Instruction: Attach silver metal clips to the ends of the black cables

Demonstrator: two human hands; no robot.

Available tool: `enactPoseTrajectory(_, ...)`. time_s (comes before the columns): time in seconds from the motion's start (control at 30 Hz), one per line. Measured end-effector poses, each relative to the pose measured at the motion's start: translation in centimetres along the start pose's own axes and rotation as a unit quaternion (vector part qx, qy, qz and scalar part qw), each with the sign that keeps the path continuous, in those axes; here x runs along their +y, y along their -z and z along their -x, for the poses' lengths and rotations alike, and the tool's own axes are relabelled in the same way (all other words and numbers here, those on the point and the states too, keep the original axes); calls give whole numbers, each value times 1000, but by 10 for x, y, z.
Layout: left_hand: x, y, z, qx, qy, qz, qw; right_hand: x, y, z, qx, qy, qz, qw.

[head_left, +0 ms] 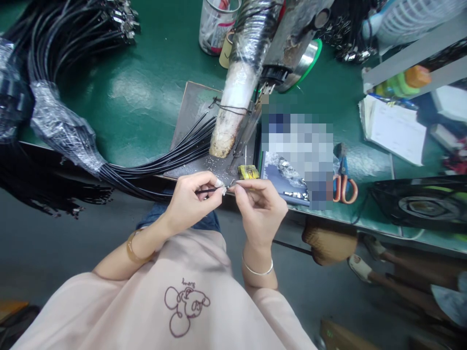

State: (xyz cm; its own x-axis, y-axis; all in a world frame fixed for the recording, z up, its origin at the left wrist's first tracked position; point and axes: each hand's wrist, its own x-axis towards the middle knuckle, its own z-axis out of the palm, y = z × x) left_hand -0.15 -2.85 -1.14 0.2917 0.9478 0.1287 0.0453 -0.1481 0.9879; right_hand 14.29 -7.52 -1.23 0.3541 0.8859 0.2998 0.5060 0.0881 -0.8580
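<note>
My left hand point(195, 197) pinches a black cable point(206, 190) close to its end, at the table's front edge. My right hand point(259, 204) meets it there, thumb and forefinger pressed together at the cable's tip; what lies between them is too small to make out. White tape or wrapping shows on my left fingertips. A bundle of black cables point(146, 170) runs left from a grey board point(197, 99). Above my hands hang a plastic-wrapped tube point(237, 82) and a soldering iron point(251, 121). A small yellow packet point(248, 171) lies just beyond my fingers.
Film-wrapped cable bundles point(62, 121) cover the table's left side. Orange-handled scissors point(345, 182) lie right of a partly blurred-out phone or screen point(284, 180). A cup of tools point(218, 26), a notebook point(396, 129) and a black fan-like device point(419, 204) stand farther off. Another person's feet point(361, 267) show below right.
</note>
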Motion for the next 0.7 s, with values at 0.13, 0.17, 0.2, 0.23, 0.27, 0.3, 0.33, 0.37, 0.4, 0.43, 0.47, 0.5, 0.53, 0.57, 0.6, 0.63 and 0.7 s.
enactPoseTrajectory(0.13, 0, 0, 0, 2, -1, 0, 1000, 0, 0, 1, -4, -2, 3, 1000)
enactPoseTrajectory(0.17, 0, 0, 0, 1, -3, -1, 1000, 0, 0, 0, -7, 2, 8, 1000)
enactPoseTrajectory(0.2, 0, 0, 0, 1, -5, -2, 1000, 0, 0, 0, -9, 9, 13, 1000)
enactPoseTrajectory(0.23, 0, 0, 1, 0, -8, -3, 1000, 0, 0, 0, -9, 17, 19, 1000)
enactPoseTrajectory(0.27, 0, 1, 1, -1, -11, -3, 1000, 0, 0, 0, -10, 27, 25, 999)
enactPoseTrajectory(0.3, 0, 1, 1, -5, -12, -2, 1000, 0, 0, 0, -13, 38, 30, 999)
enactPoseTrajectory(0.33, -1, 2, 1, -11, -10, 0, 1000, 0, 1, 0, -17, 47, 33, 998)
enactPoseTrajectory(0.37, -1, 2, 1, -19, -6, 4, 1000, 0, 2, 0, -18, 53, 35, 998)
enactPoseTrajectory(0.4, -1, 3, 1, -28, 2, 10, 1000, 1, 3, -1, -13, 55, 36, 998)
enactPoseTrajectory(0.43, 0, 4, 2, -39, 12, 21, 999, 1, 4, -2, -3, 52, 36, 998)
enactPoseTrajectory(0.47, 0, 5, 2, -49, 23, 33, 998, 1, 6, -4, 9, 45, 32, 998)
enactPoseTrajectory(0.5, 0, 7, 2, -60, 33, 44, 997, 1, 8, -5, 15, 34, 25, 999)
enactPoseTrajectory(0.53, 1, 8, 2, -71, 39, 53, 995, 1, 9, -7, 9, 21, 16, 1000)
enactPoseTrajectory(0.57, 1, 10, 2, -80, 40, 56, 994, 0, 11, -9, -11, 10, 5, 1000)
enactPoseTrajectory(0.6, 1, 11, 2, -85, 34, 51, 994, 0, 12, -11, -38, 2, -4, 999)
enactPoseTrajectory(0.63, 1, 12, 2, -84, 18, 37, 996, -1, 13, -12, -64, 2, -7, 998)
enactPoseTrajectory(0.7, 0, 12, 2, -62, -40, -14, 997, -3, 13, -12, -84, 30, 19, 996)
